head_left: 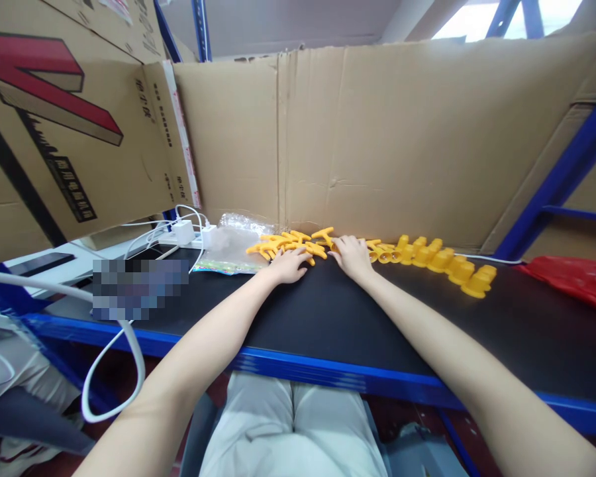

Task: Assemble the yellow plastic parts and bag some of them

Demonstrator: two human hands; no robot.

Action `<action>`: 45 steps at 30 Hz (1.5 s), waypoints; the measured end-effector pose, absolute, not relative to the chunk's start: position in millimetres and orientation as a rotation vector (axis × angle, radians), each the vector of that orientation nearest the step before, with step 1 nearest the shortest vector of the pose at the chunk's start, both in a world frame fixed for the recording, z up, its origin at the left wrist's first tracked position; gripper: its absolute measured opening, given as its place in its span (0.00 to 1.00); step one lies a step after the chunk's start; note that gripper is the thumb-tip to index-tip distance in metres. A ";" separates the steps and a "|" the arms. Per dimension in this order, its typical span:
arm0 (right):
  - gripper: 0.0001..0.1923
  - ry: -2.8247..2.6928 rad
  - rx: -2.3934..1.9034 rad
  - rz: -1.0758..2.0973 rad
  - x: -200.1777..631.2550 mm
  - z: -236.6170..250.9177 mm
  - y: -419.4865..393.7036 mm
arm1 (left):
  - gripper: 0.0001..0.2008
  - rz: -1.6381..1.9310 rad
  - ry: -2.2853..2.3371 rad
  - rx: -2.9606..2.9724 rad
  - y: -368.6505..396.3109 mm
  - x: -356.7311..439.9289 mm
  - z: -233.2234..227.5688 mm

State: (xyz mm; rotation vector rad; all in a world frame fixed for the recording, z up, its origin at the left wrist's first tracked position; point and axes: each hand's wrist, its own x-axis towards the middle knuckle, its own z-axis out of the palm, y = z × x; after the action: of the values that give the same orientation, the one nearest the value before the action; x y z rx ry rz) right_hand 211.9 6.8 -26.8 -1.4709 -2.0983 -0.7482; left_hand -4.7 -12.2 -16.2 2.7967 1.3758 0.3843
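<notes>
Near the back of the black tabletop, a loose pile of yellow T-shaped plastic pieces [281, 242] lies in front of the cardboard. My left hand [287, 266] is at the pile's front edge, its fingers bent around one T-shaped piece whose end pokes out by the fingertips. Just to the right, my right hand [353, 257] has its fingers curled down on a small yellow plastic piece [334, 245], mostly covered by the hand. Beyond that hand, flanged yellow cup-shaped pieces [444, 260] stand in a curved row, with more T-shaped pieces [372, 244] behind its near end.
A clear plastic bag [233, 244] lies left of the pile, beside a white power strip [183, 233] with cables. Cardboard [377, 146] walls the back. A red bag [571, 281] lies at right. A white cable [138, 358] loops past the blue front edge [328, 374].
</notes>
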 end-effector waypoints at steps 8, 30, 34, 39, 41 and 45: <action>0.19 -2.107 -1.606 -0.510 222.3 -42.2 14.3 | 0.23 0.376 1.369 2.791 -11.8 -4.9 -16.7; 0.27 -2.092 -1.857 -0.461 210.4 -34.4 3.9 | 0.25 0.432 1.471 2.796 -3.9 -7.7 -24.1; 0.28 -2.065 -1.791 -0.491 218.4 -11.0 -4.4 | 0.22 0.518 1.450 2.821 -5.9 -4.4 -23.3; 0.27 -1.805 -1.933 -0.397 251.3 32.6 -9.4 | 0.19 0.597 1.441 2.880 -4.3 -2.5 -24.8; 0.28 -1.722 -2.049 -0.350 272.4 40.3 -11.6 | 0.18 0.628 1.450 2.900 -0.9 -3.5 -26.9; 0.27 -1.554 -2.239 -0.324 318.8 28.5 -18.9 | 0.15 0.758 1.440 2.898 8.1 -6.6 -30.4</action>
State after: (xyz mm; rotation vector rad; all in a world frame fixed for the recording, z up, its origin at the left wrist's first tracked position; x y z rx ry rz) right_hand 318.8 -18.9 28.5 -2.2392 -1.5538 -0.3242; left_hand -6.6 8.1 -30.4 2.8982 1.4396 0.7581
